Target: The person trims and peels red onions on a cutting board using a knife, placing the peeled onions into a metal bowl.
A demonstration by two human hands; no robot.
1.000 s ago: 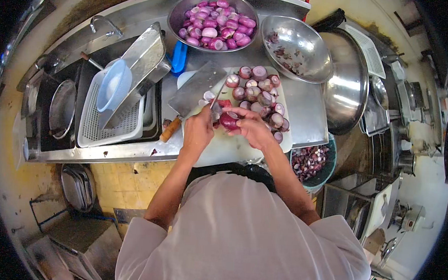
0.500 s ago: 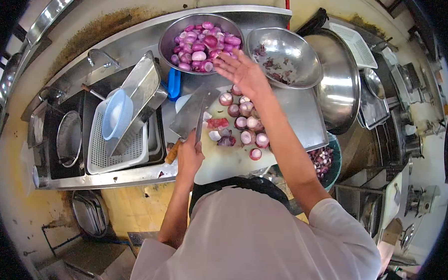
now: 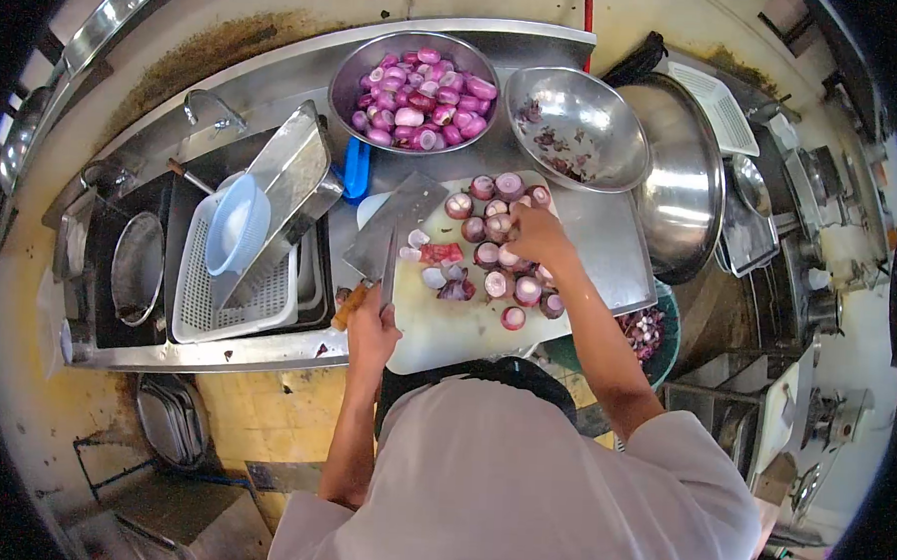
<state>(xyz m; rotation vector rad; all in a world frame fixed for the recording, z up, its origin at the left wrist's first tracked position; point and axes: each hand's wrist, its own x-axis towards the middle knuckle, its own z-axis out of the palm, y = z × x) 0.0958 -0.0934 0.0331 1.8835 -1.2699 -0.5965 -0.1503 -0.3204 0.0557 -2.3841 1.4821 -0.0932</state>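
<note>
My left hand (image 3: 372, 329) is closed round the handle of a narrow knife (image 3: 389, 262), its blade pointing away from me. Beside it a wide cleaver (image 3: 396, 221) with a wooden handle lies across the board's left edge. My right hand (image 3: 540, 236) reaches down into the group of trimmed red onions (image 3: 495, 284) on the white cutting board (image 3: 436, 330), its fingers bent onto an onion and partly hidden. Onion skins and cut ends (image 3: 442, 253) lie between the knife and the onions.
A steel bowl of peeled onions (image 3: 426, 97) stands behind the board, with a tilted steel bowl (image 3: 578, 126) holding skin scraps to its right. A blue object (image 3: 355, 168), a white basket (image 3: 194, 269) and sinks are at left. A green bin (image 3: 666, 340) stands below the counter's right side.
My right hand first let go of a peeled onion over the bowl, then came back down to the onions on the board. The knife in my left hand has moved away from the board's middle.
</note>
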